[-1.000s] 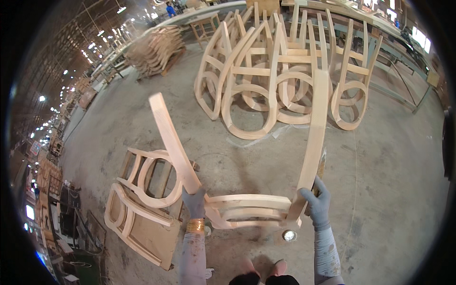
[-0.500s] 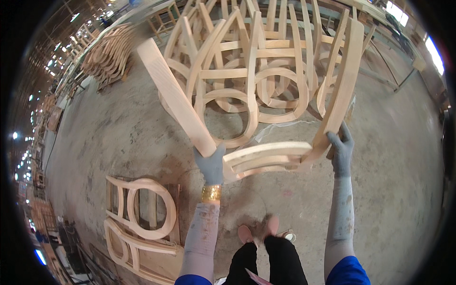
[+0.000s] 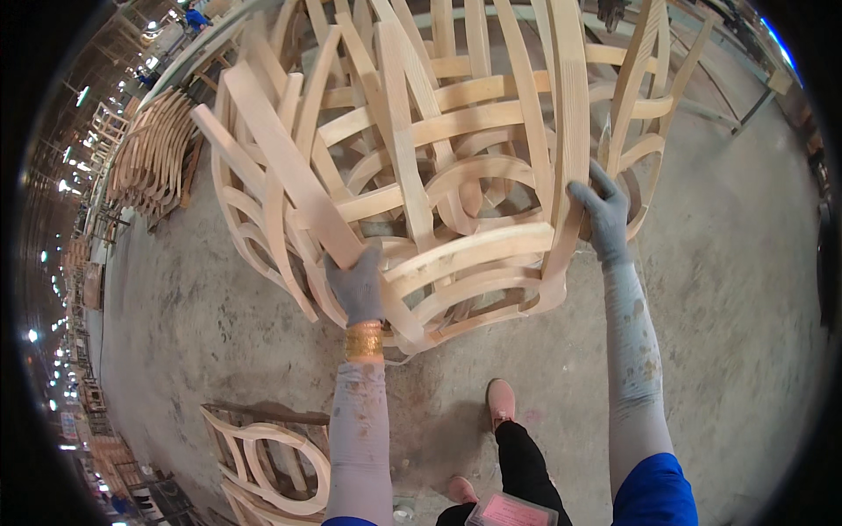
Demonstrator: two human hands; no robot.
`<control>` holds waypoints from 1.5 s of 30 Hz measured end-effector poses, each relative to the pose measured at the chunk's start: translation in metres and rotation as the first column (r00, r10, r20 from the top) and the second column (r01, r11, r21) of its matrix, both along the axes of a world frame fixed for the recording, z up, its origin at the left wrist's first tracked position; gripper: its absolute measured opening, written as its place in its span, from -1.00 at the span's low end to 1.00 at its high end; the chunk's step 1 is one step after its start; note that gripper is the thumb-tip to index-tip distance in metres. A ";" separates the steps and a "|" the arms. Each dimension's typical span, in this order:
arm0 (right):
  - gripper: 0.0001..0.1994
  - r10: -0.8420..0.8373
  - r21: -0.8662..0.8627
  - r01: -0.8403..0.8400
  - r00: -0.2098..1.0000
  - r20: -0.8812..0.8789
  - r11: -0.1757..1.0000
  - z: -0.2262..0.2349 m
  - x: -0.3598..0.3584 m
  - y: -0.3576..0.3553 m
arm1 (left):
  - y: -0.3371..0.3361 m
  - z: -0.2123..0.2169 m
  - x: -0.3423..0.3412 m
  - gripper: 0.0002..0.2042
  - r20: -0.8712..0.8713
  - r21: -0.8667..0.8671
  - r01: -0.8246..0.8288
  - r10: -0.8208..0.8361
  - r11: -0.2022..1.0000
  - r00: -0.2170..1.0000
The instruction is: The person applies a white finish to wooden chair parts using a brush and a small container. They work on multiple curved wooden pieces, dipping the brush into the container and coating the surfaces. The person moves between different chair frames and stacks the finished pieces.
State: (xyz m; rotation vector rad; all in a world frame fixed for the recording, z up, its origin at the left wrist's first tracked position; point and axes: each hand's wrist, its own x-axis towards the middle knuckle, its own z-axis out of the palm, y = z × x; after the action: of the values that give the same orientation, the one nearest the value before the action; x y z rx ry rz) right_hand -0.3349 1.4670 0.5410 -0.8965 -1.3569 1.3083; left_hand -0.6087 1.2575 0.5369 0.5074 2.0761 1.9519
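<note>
I hold a pale bent-wood chair frame point(image 3: 474, 254) by its two long side rails. My left hand point(image 3: 355, 285), in a grey glove with a gold bangle at the wrist, grips the lower end of the left rail. My right hand point(image 3: 601, 215), also grey-gloved, grips the right rail. The frame is up against a row of similar wooden chair frames point(image 3: 438, 114) that lean together on the concrete floor straight ahead. My feet in pink shoes point(image 3: 500, 399) stand just behind it.
More curved chair frames point(image 3: 272, 456) lie flat on the floor at the lower left. A stack of bent wooden parts point(image 3: 153, 153) sits at the far left. Metal table legs point(image 3: 754, 105) stand at the upper right. Bare concrete floor point(image 3: 728, 289) lies to the right.
I have walked forward with the frame in both hands; the leaning row of frames is now close against it, and the flat frames on the floor have dropped behind to my left.
</note>
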 end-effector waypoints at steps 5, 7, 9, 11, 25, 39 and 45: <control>-0.40 0.003 -0.038 -0.003 1.000 -0.001 0.999 -0.029 -0.036 0.070 | 0.076 -0.010 -0.038 -0.55 0.000 -0.003 0.053 -0.053 0.999 0.999; -0.39 -0.007 -0.047 0.007 1.000 0.012 0.999 -0.038 -0.051 0.090 | 0.100 -0.020 -0.058 -0.54 0.030 0.039 0.070 -0.071 0.997 0.997; -0.40 -0.037 -0.019 0.039 0.997 0.069 0.999 -0.044 -0.061 0.108 | 0.121 -0.034 -0.075 -0.53 0.044 0.163 0.100 -0.108 0.982 0.993; -0.41 -0.057 -0.008 0.058 0.994 0.092 0.998 -0.054 -0.071 0.119 | 0.133 -0.045 -0.092 -0.51 0.017 0.090 0.113 -0.115 0.990 0.993; -0.54 -0.026 -0.214 0.200 0.786 0.618 0.956 -0.174 0.157 -0.192 | 0.149 -0.062 -0.104 -0.38 -0.061 -0.168 0.130 -0.142 0.977 0.988; -0.60 -0.528 -0.530 0.847 0.434 0.730 -0.037 -0.149 0.361 -0.659 | 0.009 -0.103 0.088 -0.43 -0.389 -0.560 0.481 -0.726 0.675 0.567; -0.68 -0.732 -0.635 0.713 0.256 0.631 -0.298 -0.252 0.361 -0.727 | -0.185 -0.312 0.306 -0.97 0.080 -0.615 0.783 -0.995 -0.098 -0.062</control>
State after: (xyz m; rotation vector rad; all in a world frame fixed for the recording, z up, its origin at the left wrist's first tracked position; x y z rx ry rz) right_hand 0.0261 0.7395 0.2891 -2.0440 0.4560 0.7784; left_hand -0.3024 1.0722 0.2252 1.7846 1.3079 0.3111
